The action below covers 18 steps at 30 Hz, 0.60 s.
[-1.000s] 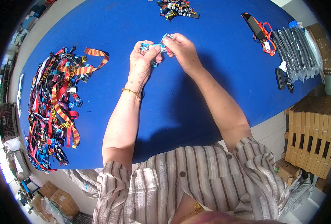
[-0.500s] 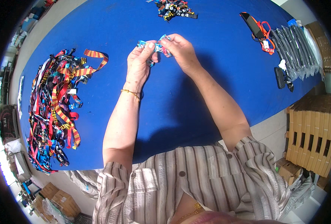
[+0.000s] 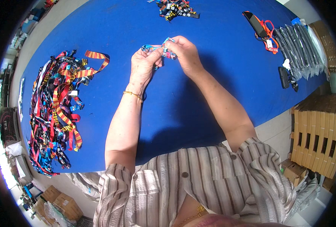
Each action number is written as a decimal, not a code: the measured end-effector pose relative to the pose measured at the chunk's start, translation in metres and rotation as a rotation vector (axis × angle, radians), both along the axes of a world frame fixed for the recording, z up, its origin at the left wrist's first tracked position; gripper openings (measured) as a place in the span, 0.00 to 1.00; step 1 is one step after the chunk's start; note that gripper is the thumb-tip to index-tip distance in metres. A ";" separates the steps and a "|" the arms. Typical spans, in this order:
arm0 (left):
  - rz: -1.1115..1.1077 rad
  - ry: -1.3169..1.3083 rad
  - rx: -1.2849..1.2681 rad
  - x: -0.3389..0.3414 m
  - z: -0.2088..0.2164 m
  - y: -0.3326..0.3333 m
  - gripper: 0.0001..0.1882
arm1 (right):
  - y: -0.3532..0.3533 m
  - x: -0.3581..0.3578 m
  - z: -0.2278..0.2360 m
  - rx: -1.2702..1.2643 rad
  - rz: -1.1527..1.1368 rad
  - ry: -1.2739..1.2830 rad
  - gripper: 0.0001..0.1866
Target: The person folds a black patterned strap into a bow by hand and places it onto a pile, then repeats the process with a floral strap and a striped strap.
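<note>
We are seeing one blue table (image 3: pixel 118 26) spreading across the middle of the frame. One large heap of patterned straps (image 3: pixel 48 113) is lying at the left, overlapping too much for us to count its pieces. One stack of brown cardboard (image 3: pixel 319 121) is standing at the lower right. One row of plastic-wrapped dark packs (image 3: pixel 302 51) is resting at the upper right, too tightly set for us to number. One smaller heap (image 3: pixel 175 9) is sitting at the top centre. Our two hands are working at the upper centre: the left hand (image 3: pixel 143 62) is pinching one blue multicoloured strap (image 3: pixel 169 54) between thumb and fingers, and the right hand (image 3: pixel 188 56) is gripping its other part. One dark rectangular device (image 3: pixel 255 23) is lying at the upper right, beside an orange strap (image 3: pixel 271 33); one gold-coloured bracelet (image 3: pixel 133 94) is circling the left wrist
</note>
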State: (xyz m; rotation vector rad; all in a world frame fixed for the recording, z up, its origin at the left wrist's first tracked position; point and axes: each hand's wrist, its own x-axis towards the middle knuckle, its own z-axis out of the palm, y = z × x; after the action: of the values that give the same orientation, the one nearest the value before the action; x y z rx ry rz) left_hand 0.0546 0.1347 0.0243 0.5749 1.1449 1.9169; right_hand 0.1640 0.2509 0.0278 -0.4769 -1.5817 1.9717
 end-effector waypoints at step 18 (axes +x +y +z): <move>-0.161 0.317 -0.281 0.009 0.018 -0.004 0.06 | 0.011 0.002 0.004 0.293 0.071 -0.025 0.09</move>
State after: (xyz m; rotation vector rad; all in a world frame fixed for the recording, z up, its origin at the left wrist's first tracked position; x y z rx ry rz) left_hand 0.0636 0.1305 0.0425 0.8058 1.4901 1.5286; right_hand 0.1658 0.2622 0.0314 -0.3313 -1.8877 1.7485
